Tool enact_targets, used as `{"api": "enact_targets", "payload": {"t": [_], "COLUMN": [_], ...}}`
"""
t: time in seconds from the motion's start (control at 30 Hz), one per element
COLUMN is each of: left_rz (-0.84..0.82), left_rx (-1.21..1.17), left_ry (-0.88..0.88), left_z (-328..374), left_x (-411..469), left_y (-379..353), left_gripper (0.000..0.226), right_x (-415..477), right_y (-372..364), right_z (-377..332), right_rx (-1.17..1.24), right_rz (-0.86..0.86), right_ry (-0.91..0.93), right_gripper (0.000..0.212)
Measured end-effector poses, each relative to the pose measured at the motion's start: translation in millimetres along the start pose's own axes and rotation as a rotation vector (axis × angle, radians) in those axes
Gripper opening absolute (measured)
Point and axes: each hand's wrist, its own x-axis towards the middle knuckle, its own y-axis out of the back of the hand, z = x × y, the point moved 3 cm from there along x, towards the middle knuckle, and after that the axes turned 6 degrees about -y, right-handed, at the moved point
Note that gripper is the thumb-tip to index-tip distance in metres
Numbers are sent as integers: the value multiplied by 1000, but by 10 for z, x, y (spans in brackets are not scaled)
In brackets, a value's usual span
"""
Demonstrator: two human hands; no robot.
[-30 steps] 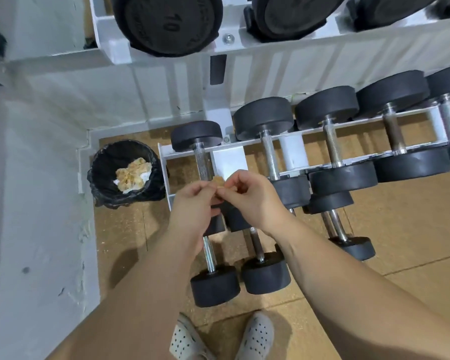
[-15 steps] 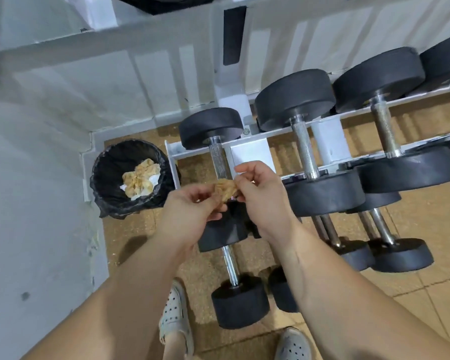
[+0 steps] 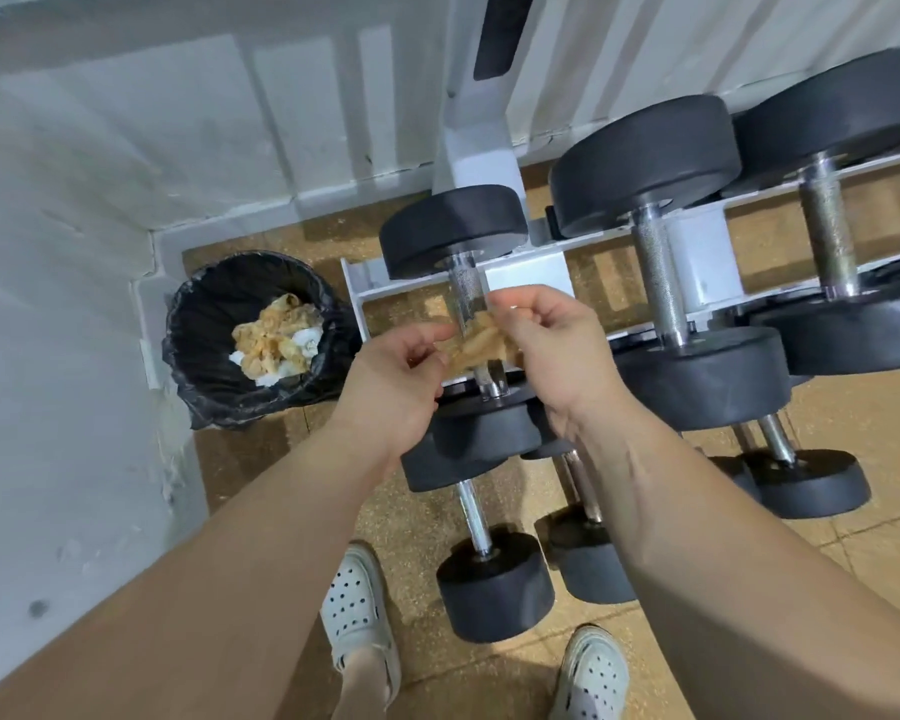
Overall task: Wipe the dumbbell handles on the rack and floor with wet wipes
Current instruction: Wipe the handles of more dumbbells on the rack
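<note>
Left hand (image 3: 391, 379) and right hand (image 3: 554, 350) pinch one stained wipe (image 3: 481, 345).

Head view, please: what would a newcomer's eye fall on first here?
The left hand and right hand meet mid-frame, pinching a crumpled tan wipe in front of the leftmost rack dumbbell's handle. To the left, a black-lined bin in the corner holds more soiled wipes.

One head-worn camera, looking steeply down past both forearms, close over the white rack (image 3: 520, 275), the floor (image 3: 417, 537) and the corner bin (image 3: 214, 324) below
</note>
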Motion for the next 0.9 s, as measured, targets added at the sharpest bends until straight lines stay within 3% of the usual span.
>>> {"api": "enact_targets", "payload": {"t": [0.13,0.3,0.43,0.53,0.6,0.73,0.9], "left_rz": [33,198,308,358,411,523,530], "left_rx": [81,142,208,263,261,164,187], "left_ry": [-26,21,40,89,14,-170,-236], "left_z": [-155,-228,-336,-482,-568,-656,-694], "left_x": [59,50,-41,-119,-125,-119,-115], "left_y": [-26,-238,-454,-593,-647,-671,-662], "left_gripper": [24,6,16,18,19,28,29], "right_x": [166,388,534,556,595,683,678], "right_y": [-4,-36,-33,17,2,-111,-132], "right_z": [39,-92,-84,-68,-92,-207,-232], "right_rx": [8,-178,-593,-848,-971,-1094,-1115], "right_rz": [106,44,10,-35,-67,-183,-289], "right_ry": [-44,88,300,452,595,858,948], "right_gripper": [8,9,3,28,31,11,9]}}
